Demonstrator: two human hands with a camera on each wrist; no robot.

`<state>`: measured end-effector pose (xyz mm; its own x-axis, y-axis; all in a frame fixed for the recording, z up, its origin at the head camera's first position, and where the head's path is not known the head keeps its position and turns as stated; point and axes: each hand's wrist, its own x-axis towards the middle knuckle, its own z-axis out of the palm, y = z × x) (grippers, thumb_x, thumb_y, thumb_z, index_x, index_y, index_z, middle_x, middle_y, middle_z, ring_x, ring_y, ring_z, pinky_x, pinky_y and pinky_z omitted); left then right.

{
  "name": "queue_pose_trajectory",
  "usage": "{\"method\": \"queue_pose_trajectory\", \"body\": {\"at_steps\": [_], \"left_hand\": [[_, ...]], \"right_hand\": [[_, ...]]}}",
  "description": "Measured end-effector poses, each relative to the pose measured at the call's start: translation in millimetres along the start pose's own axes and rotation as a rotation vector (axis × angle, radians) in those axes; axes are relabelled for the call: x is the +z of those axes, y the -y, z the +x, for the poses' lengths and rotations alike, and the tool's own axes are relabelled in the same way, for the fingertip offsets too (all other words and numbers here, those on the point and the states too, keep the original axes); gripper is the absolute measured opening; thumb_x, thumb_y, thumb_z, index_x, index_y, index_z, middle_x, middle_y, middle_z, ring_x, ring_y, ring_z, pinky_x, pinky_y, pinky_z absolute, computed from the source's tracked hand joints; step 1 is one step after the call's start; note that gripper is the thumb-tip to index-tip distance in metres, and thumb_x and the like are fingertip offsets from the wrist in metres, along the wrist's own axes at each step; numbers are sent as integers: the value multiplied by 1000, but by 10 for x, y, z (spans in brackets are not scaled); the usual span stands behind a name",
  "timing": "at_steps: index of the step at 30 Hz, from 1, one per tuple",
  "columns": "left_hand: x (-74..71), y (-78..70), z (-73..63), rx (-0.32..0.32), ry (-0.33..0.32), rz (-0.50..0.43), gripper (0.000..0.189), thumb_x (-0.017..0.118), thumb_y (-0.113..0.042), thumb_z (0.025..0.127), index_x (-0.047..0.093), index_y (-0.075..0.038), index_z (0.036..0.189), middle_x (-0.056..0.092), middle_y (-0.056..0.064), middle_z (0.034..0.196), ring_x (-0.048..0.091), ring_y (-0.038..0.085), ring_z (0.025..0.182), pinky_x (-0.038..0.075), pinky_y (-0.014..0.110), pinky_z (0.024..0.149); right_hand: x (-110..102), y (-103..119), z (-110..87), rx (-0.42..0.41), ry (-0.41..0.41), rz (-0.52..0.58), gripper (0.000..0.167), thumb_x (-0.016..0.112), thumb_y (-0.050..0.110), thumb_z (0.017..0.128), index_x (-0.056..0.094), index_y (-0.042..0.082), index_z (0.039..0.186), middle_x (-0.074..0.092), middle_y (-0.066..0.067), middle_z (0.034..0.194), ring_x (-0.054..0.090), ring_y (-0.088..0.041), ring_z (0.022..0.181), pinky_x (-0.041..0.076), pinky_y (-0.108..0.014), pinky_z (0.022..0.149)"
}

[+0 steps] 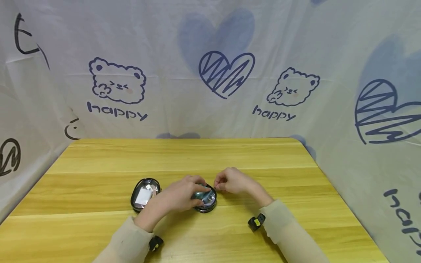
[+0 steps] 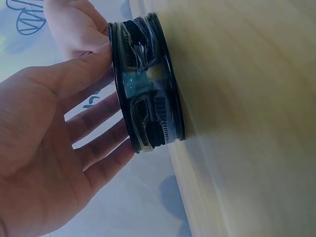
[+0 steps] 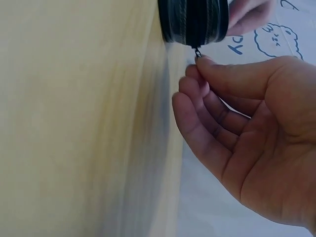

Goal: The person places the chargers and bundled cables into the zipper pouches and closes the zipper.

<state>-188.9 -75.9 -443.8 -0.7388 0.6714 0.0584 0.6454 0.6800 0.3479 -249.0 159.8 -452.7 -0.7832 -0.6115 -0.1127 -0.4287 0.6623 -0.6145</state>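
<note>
A small round clear zip case with black trim [image 1: 208, 199] lies on the table, with teal and whitish contents showing through. In the left wrist view its zipped side wall [image 2: 155, 106] faces the camera, the zipper closed in the part that shows. My left hand [image 1: 181, 191] presses on the case's lid from above, thumb and fingers spread and fairly straight. At the case's right side my right hand [image 1: 235, 180] pinches the zipper pull [image 3: 198, 52] between thumb and index finger. The other right fingers are loosely bent.
A second clear zip case with black trim [image 1: 134, 195], holding a white item, lies left of my left forearm. The wooden table [image 1: 184, 157] ends at a white printed cloth [image 1: 171, 54] hanging behind it and at both sides.
</note>
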Motion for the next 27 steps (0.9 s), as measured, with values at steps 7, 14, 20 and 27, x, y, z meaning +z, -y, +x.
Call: {"method": "queue_pose_trajectory", "body": {"at_steps": [7,14,20,27], "left_hand": [[4,-2,-3,12,-44,-19,42,83,-23,91,74,-12,130,63,6,127,58,26,117,55,44,97],[20,1,11,64,-32,3,40,80,-18,93,73,-10,131,63,7,134,58,29,127,53,46,105],[28,5,11,51,-12,-9,42,78,-18,95,71,-11,135,61,8,137,56,30,129,52,47,107],[35,9,5,16,13,-4,44,77,-20,96,68,-12,138,58,11,143,55,34,132,52,48,106]], "right_hand": [[54,53,28,-8,-77,-31,10,70,7,98,77,11,93,72,5,87,58,-8,76,51,-25,71],[73,35,48,-4,-89,-32,10,70,6,98,77,11,93,72,4,86,57,-8,75,49,-24,69],[82,7,49,2,-74,-25,10,70,7,98,77,12,92,71,5,85,58,-9,74,49,-24,68],[40,-48,40,-56,19,-9,11,69,5,98,76,11,92,71,4,84,58,-8,72,49,-23,66]]}}
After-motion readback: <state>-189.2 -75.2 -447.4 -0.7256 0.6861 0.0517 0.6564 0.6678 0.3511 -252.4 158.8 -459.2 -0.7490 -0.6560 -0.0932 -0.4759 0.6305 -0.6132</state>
